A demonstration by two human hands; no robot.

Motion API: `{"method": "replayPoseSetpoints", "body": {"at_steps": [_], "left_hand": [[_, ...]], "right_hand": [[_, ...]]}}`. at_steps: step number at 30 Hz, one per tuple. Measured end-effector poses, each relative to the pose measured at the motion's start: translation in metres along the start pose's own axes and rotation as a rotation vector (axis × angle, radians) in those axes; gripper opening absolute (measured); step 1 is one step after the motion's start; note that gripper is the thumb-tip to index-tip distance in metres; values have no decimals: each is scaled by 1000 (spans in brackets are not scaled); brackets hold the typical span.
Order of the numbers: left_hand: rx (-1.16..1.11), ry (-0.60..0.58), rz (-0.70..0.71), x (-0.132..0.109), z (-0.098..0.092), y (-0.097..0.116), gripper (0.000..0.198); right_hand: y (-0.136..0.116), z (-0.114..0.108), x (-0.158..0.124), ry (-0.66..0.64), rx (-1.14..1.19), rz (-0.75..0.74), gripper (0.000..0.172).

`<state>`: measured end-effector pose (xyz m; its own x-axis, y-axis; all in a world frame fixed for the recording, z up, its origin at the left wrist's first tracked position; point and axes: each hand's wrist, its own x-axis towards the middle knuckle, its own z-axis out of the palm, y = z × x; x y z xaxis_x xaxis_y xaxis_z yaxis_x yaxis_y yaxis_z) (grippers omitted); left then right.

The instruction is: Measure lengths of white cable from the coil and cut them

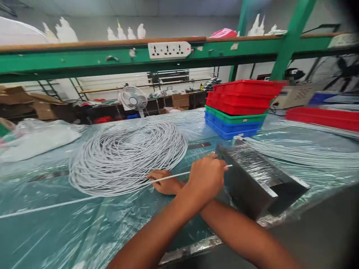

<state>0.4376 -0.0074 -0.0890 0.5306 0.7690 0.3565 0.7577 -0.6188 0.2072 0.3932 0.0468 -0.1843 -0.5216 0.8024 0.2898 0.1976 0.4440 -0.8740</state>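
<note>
Cable (179, 175) runs left-right across the tabletop (56, 224), its free end toward the metal block (260, 179). Arms crossed: left hand (206, 177) closed on it nearer the tip; right hand (165, 183) presses it down beside the coil (126, 157).

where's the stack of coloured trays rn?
Head view, upper right: the stack of coloured trays sits on the plastic-covered table, behind the grey metal block and right of the white cable coil.
</note>
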Motion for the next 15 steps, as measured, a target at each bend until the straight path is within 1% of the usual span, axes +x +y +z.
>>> {"method": "replayPoseSetpoints", "body": {"at_steps": [3, 5, 10, 15], "left_hand": [[-14, -122, 12, 17, 5, 13, 15], [-41, -141, 25, 19, 6, 16, 17], [-69, -194, 27, 17, 5, 12, 18], [-63, -173, -14, 16, 4, 15, 19]], "right_hand": [[6, 4, 7, -41, -164, -152, 33], [10, 4, 10, -49, -246, -212, 38], [13, 2, 11, -62, -372, -295, 27], [16, 1, 12, -72, -426, -343, 28]]}}
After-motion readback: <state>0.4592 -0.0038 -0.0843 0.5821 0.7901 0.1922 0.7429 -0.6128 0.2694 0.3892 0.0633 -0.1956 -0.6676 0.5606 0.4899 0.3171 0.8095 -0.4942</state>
